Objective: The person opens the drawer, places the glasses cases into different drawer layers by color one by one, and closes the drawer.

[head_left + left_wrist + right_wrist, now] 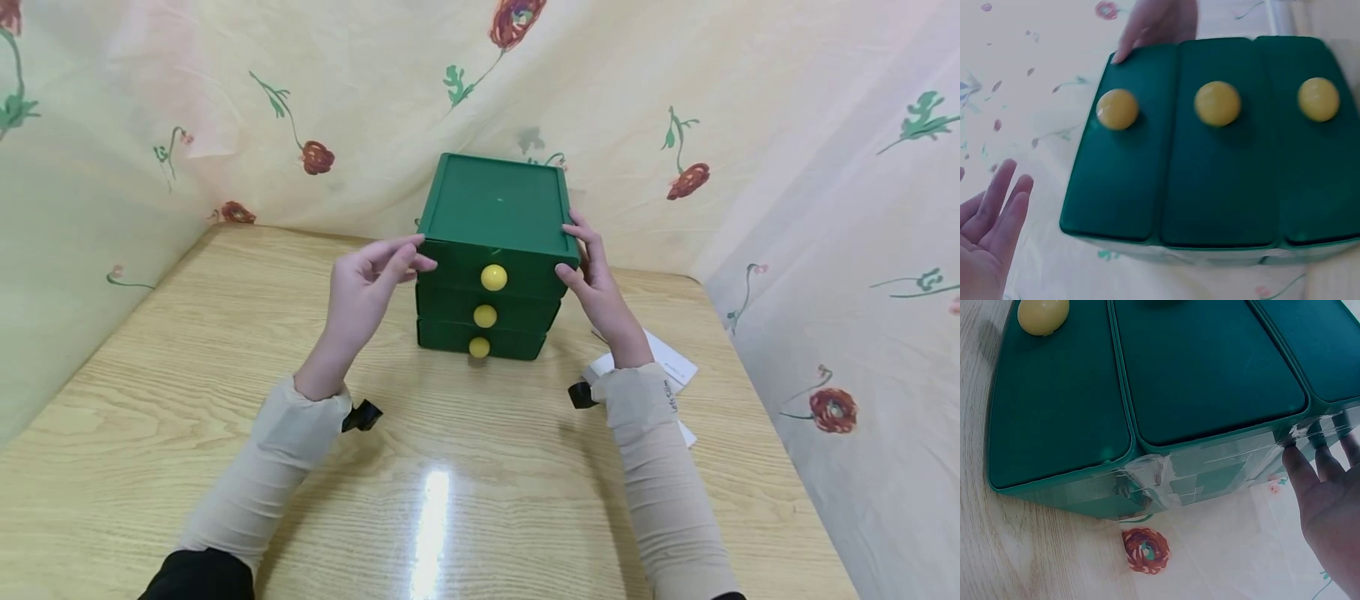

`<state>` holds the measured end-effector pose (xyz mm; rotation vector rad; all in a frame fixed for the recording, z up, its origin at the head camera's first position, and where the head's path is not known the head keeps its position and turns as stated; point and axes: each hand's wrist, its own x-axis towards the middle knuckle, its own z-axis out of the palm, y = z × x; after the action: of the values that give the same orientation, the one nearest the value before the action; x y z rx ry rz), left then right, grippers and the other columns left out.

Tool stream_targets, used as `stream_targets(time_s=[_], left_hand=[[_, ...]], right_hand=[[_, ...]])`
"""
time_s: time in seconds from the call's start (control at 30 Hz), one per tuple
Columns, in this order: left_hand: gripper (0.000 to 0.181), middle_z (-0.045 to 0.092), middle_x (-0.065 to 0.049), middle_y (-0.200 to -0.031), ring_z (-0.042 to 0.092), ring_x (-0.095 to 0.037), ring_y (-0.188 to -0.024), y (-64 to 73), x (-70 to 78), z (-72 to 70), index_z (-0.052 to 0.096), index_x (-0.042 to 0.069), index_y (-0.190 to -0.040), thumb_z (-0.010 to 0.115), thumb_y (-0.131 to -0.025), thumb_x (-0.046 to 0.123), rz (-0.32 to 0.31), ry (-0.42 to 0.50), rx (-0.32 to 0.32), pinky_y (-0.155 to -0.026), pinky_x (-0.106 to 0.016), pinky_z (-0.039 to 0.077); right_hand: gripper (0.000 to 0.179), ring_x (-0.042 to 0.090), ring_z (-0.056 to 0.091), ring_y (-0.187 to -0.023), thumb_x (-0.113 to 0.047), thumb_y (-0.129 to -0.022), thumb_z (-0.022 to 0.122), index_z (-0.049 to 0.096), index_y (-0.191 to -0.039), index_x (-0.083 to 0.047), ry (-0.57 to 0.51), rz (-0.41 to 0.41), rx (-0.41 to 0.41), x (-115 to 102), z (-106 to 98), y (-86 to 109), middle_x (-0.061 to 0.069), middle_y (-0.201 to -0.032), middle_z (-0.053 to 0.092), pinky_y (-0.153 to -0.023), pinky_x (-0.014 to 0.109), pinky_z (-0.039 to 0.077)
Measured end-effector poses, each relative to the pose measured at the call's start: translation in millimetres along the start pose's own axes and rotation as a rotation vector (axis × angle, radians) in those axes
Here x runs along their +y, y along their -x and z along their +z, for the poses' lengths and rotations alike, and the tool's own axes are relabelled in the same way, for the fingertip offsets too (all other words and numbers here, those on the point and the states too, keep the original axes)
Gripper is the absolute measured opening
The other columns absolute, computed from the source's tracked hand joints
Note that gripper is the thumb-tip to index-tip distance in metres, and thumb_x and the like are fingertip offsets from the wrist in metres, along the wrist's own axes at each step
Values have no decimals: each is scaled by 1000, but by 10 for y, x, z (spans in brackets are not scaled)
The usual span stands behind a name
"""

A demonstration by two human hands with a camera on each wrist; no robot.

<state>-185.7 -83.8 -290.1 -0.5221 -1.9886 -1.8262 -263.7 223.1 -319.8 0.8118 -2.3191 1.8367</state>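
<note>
A green three-drawer unit (498, 200) stands on the table, its drawers shut and a round yellow knob (493, 277) on each front. My left hand (363, 287) is raised beside the unit's upper left front corner. In the left wrist view, a gap shows between those loosely extended fingers (1007, 212) and the green side. My right hand (600, 287) is at the upper right corner, thumb on the front edge and fingers along the side. The right wrist view shows its fingertips (1300, 469) touching the side wall, which has clear tape (1210, 469) over it.
White printed items (671, 358) lie on the wooden table (495, 467), partly under my right forearm. Flower-patterned cloth (360, 108) hangs behind the unit and at both sides. A small black piece (363, 417) sticks out from my left wrist.
</note>
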Motion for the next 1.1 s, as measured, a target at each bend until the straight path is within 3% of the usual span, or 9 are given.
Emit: stream_targets(time_s=[0.07, 0.27, 0.5, 0.63, 0.83, 1.1], left_hand=[[28, 76, 6, -90, 69, 0, -89, -40, 18, -8, 65, -5, -119, 55, -98, 10, 58, 7, 40, -85, -31, 58], [31, 71, -19, -110, 67, -12, -105, -152, -30, -14, 63, 0, -125, 60, -96, 9, 172, -75, 91, -90, -27, 55], [38, 60, -13, -134, 51, -20, -131, -297, -261, -14, 60, 2, -130, 64, -94, 13, 228, -179, 40, -105, -41, 47], [45, 54, -12, -142, 47, -20, -135, -388, -348, -16, 55, 4, -136, 65, -93, 13, 207, -199, -10, -111, -40, 41], [56, 41, -9, -153, 35, -16, -144, -477, -429, -74, 43, 8, -146, 63, -94, 12, 99, -144, -106, -118, -38, 32], [62, 33, -3, -158, 29, -13, -147, -488, -456, -147, 36, 14, -150, 63, -94, 15, 24, -83, -142, -119, -41, 29]], right_hand=[[50, 25, -2, -153, -16, -102, 46, 27, -147, -25, -2, -4, -1, 3, 3, -4, -19, -161, 6, -118, 63, 16], [49, 25, -1, -153, -15, -102, 46, 28, -146, -25, -13, -9, -3, 14, 4, -10, -16, -162, 5, -117, 63, 17], [49, 25, -2, -153, -11, -102, 45, 27, -146, -22, -22, 7, 1, -25, 2, 14, -15, -162, 4, -118, 63, 17], [50, 25, -1, -153, -10, -101, 45, 28, -146, -22, -24, 7, 6, -24, -5, 15, -14, -163, 4, -118, 63, 16], [49, 24, 0, -153, -15, -101, 47, 29, -146, -25, -22, -13, 2, 19, -7, 5, -9, -164, 3, -117, 63, 17], [50, 24, -1, -153, -15, -101, 48, 29, -146, -26, -19, -4, 5, 16, -5, 1, -14, -163, 3, -117, 63, 17]])
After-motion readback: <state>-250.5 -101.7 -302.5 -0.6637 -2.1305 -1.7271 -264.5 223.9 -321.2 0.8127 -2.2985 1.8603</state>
